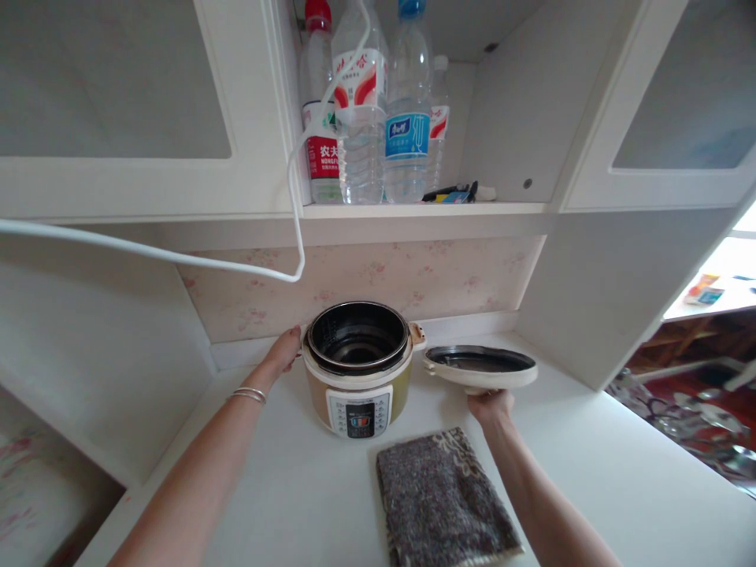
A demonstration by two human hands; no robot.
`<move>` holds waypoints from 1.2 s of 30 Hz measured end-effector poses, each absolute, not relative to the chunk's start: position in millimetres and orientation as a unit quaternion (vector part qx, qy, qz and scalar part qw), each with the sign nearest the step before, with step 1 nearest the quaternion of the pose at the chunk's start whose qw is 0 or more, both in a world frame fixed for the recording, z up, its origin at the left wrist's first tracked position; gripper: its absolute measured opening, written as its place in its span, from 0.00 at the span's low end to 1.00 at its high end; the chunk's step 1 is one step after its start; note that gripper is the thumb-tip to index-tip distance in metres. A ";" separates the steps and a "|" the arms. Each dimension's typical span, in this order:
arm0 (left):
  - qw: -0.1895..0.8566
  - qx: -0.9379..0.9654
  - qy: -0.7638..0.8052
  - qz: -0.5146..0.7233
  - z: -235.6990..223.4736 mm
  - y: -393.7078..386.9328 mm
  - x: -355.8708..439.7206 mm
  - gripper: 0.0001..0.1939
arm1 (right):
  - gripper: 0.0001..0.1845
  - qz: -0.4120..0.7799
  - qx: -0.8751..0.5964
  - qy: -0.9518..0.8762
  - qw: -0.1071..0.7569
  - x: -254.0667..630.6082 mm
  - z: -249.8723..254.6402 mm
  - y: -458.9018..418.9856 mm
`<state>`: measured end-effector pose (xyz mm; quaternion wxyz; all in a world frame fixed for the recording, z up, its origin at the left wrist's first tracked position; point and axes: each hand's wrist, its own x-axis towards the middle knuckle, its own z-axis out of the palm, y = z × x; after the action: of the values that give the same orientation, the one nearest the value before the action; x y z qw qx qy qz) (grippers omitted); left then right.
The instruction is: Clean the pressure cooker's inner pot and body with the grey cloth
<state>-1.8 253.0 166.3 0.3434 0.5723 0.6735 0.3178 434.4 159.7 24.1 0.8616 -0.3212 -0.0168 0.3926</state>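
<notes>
An electric pressure cooker (pixel 360 370) stands on the white counter with its top off. Its dark inner pot (pixel 357 339) is in place, with nothing visible inside. My left hand (pixel 285 348) is closed at the cooker's left side handle, its fingertips partly hidden. To the right of the cooker, my right hand (pixel 492 403) grips the cooker lid (pixel 481 368) from below. That lid is turned over, dark inner side up, and held above the counter. A folded grey-brown cloth (pixel 440 500) lies in front, between my arms.
Above the counter, an open cabinet shelf (pixel 508 209) holds several plastic bottles (pixel 407 118) and small items. A white cable (pixel 236 268) hangs in front of the cabinet. White side panels (pixel 626 291) bound the counter. Blurred metal utensils (pixel 685 417) lie beyond at right.
</notes>
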 end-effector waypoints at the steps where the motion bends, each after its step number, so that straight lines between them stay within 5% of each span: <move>1: 0.345 0.571 0.673 0.318 166.4 253.3 -1.9 0.23 | 0.18 0.385 -0.318 -0.020 0.866 433.9 19.7 161.3; 14: 0.346 0.563 0.676 0.326 165.6 254.8 -2.5 0.22 | 0.08 0.348 -0.433 -0.001 0.831 437.6 -20.4 180.8; 21: 0.312 0.569 0.685 0.330 162.6 254.3 -2.7 0.23 | 0.12 0.344 -0.499 -0.005 0.796 433.7 -36.3 160.2; 36: 0.049 0.631 0.725 0.271 185.9 242.1 3.2 0.22 | 0.07 0.481 -0.457 -0.092 0.742 424.3 -41.7 97.9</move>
<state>3.2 242.1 185.9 0.0486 0.6311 0.7251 0.2712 424.3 97.9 -41.7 0.7422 -0.4575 -0.0921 0.4810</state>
